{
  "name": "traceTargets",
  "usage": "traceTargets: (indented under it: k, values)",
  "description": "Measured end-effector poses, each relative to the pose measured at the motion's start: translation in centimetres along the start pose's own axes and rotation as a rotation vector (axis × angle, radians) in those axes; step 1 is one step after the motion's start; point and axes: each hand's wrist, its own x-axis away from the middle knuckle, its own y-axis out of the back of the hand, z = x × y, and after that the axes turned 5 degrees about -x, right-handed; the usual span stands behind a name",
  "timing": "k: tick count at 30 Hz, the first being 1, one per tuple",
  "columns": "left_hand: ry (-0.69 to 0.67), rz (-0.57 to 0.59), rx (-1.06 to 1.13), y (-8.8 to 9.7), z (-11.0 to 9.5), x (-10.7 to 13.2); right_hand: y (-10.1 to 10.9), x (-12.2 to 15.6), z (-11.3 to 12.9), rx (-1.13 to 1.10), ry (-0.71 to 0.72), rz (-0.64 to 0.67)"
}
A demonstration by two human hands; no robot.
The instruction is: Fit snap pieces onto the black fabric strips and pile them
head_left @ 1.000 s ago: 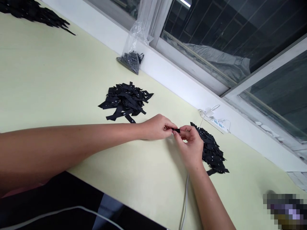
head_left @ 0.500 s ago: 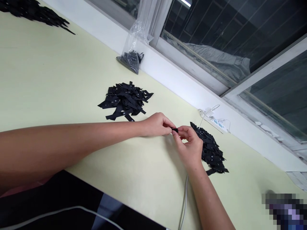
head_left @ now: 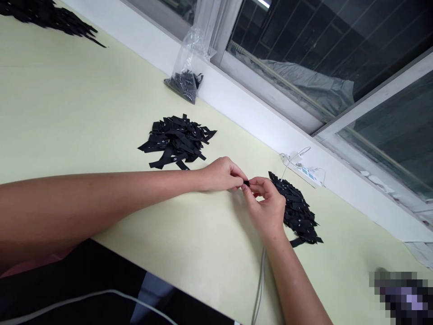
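Between my two hands is a small black fabric strip (head_left: 246,183), mostly covered by fingertips. My left hand (head_left: 223,175) pinches it from the left with thumb and forefinger. From the right, my right hand (head_left: 267,203) pinches the other end, its fingers curled. The hands nearly touch. One pile of black strips (head_left: 177,140), some with small white marks, lies beyond my left wrist. Another pile of black strips (head_left: 299,210) sits just right of my right hand, which partly covers it.
A clear plastic bag (head_left: 185,72) with black pieces stands against the white wall ledge. More black strips (head_left: 50,18) lie at the far left. A white power strip (head_left: 304,174) rests by the ledge. A grey cable (head_left: 260,284) runs over the pale table (head_left: 209,253) beside my right forearm.
My fingertips have drawn slightly closer together, and less of the black strip shows between them. The piles have not moved.
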Motion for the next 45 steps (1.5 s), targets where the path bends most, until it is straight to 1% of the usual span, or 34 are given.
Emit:
traceTargets:
  k: [5, 11, 17, 21, 25, 32, 35, 40, 45]
  values:
    - [0.004, 0.003, -0.009, 0.0, -0.2, 0.0, -0.1, 0.0, 0.0, -0.001, 0.001, -0.011]
    - [0.021, 0.01, 0.03, 0.0, -0.1, -0.1, -0.3, 0.0, -0.1, -0.022, -0.009, -0.014]
    - [0.007, 0.001, 0.061, -0.1, 0.1, -0.4, -0.4, 0.1, 0.0, -0.065, -0.039, -0.016]
    - [0.025, 0.058, 0.073, -0.2, 0.4, -0.3, -0.4, -0.1, -0.6, -0.055, -0.078, -0.047]
    - [-0.02, 0.105, 0.037, -0.3, 1.0, -0.3, -0.5, -0.4, -1.5, -0.104, -0.115, -0.002]
    - [-0.1, 0.072, -0.075, -0.1, 1.4, -0.4, -0.6, -0.6, -2.1, -0.268, -0.205, 0.016]
    - [-0.147, 0.06, -0.191, 0.0, 1.2, -0.4, -0.7, -0.7, -2.2, -0.314, -0.241, 0.034]
    - [-0.164, 0.014, -0.341, 0.1, 0.9, -0.4, -0.7, -0.7, -2.0, -0.293, -0.266, 0.155]
    - [-0.184, -0.06, -0.419, 0.2, 0.9, -0.4, -0.8, -0.8, -2.1, -0.269, -0.265, 0.14]
